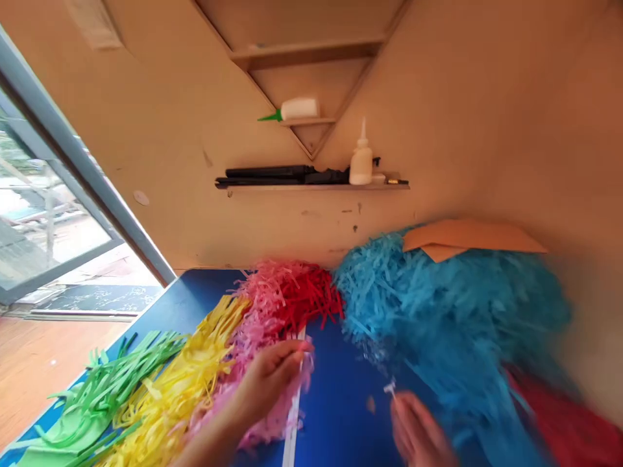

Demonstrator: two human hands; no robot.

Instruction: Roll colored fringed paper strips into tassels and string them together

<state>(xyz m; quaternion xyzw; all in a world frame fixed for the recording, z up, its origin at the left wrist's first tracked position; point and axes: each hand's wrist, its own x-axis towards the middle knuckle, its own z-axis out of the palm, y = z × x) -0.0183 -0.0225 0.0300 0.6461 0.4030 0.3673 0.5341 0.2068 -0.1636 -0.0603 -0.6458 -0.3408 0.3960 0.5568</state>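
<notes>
Pinching a white piece [390,387], the right hand [419,425] is over the blue surface [341,402], far from its back edge; above pink strips [253,337], the left hand [272,373] is narrow, its content I cannot tell.

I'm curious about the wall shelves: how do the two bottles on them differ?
The upper bottle lies on its side; the lower bottle stands upright. The upper bottle has a green nozzle, the lower bottle a pale nozzle. Both have pale bodies and narrow, pointed tips.
</notes>
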